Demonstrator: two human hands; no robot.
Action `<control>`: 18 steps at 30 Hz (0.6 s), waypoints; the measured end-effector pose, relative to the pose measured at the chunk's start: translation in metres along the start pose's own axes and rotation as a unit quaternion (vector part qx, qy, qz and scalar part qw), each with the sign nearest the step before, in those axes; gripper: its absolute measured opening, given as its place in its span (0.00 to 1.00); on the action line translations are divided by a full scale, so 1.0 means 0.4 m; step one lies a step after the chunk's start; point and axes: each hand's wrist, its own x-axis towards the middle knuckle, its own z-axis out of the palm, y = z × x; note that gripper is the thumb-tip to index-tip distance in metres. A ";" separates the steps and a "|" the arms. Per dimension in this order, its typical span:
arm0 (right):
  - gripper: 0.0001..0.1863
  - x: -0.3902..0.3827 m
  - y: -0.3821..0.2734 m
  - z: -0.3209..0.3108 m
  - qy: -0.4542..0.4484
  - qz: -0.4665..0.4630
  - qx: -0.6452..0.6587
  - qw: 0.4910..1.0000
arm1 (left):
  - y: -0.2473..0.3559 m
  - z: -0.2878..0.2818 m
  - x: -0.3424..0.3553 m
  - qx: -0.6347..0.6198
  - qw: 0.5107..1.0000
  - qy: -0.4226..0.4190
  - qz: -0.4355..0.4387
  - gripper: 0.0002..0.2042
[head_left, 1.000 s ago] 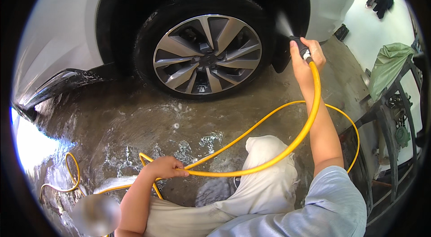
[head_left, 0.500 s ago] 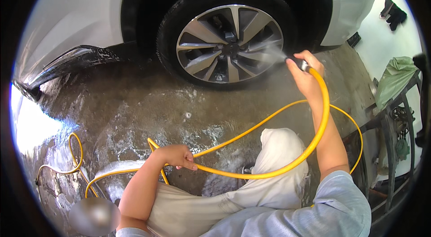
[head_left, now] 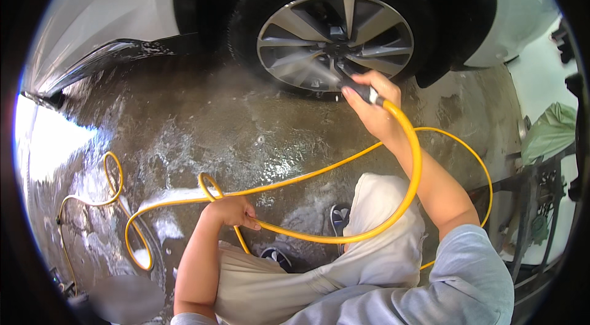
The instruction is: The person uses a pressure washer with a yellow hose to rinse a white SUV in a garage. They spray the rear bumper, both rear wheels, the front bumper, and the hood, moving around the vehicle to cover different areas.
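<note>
My right hand is wrapped round a black spray nozzle on a yellow hose. A fine spray leaves it toward the lower spokes of the silver-and-dark alloy wheel, whose black tyre rests on the wet floor. The hose loops down from the nozzle to my left hand, closed on it near my lap. My beige-trousered knee and dark shoes are below.
A white car body with a dark lower trim surrounds the wheel. Hose coils and suds lie on the left. At the right stand a black metal rack, a green sheet and a white wall.
My right hand and nozzle have moved left and down, turning the spray from beside the wheel arch onto the wheel's lower spokes. The wheel appears higher and further right as the view shifts.
</note>
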 end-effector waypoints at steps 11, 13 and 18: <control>0.12 -0.008 -0.191 -0.290 0.110 0.253 -0.161 0.948 | 0.136 0.216 -0.271 0.003 0.984 0.171 0.051 0.30; 0.13 0.001 -0.295 -0.284 0.081 0.190 -0.094 0.974 | 0.152 0.259 -0.368 0.022 0.990 0.141 0.018 0.32; 0.14 0.061 -0.517 -0.276 0.117 0.129 -0.060 0.983 | 0.161 0.358 -0.614 0.043 0.994 0.098 -0.038 0.36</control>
